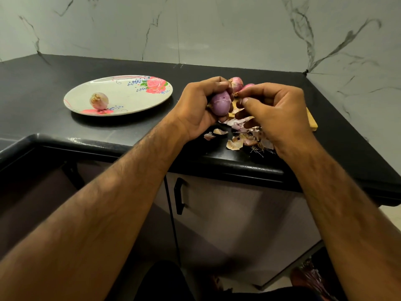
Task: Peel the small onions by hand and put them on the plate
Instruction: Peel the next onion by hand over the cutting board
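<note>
My left hand point(198, 105) grips a small purple onion point(220, 103), its peeled side facing me. Just to its right, my right hand point(275, 109) has its fingertips pinched together, apparently on a scrap of skin too small to make out. Behind the hands lie two unpeeled onions point(236, 83), partly hidden. To the left, a white plate with pink flowers point(130, 92) carries one peeled onion point(99, 101). Loose onion skins point(236, 142) lie on the counter under my right hand.
A wooden board point(312, 122) sticks out from under my right hand on the black counter point(54, 127). A marble wall stands behind. Below the counter's front edge is a cabinet door with a black handle point(180, 196).
</note>
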